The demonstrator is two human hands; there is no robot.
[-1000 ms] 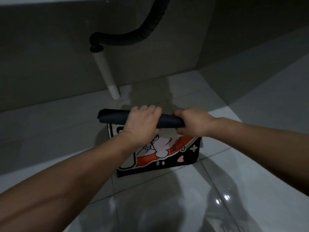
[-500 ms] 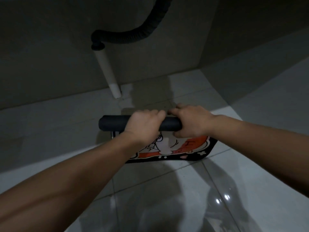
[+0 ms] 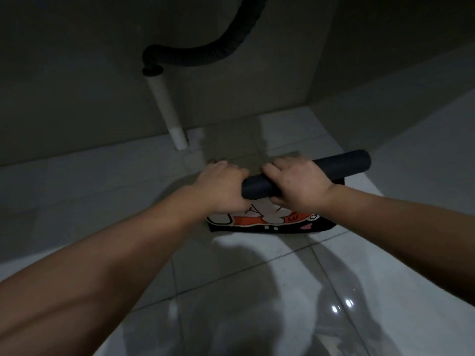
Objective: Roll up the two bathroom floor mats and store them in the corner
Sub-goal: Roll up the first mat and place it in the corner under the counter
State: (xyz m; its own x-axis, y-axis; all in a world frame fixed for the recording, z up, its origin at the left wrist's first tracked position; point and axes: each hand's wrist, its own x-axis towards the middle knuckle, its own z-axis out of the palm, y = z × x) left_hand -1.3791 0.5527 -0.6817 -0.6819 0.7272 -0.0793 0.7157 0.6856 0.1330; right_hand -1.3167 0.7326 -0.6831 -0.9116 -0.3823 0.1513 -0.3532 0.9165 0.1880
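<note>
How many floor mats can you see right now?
1. The mat, mostly rolled into a dark tube, lies on the floor under the left hand and right hand. The second mat is out of view.

From my remote feed, the only legible mark I find is a lone "W" on the orange band of the printed mat (image 3: 270, 222).

The rolled black tube of the cartoon-printed floor mat (image 3: 341, 165) now sticks out past the right hand (image 3: 298, 186), where a second ago it stuck out beyond the left hand (image 3: 221, 188). The tube is tilted, higher at the right hand's side. Less of the printed flat part (image 3: 270, 222) shows below the hands than before.
</note>
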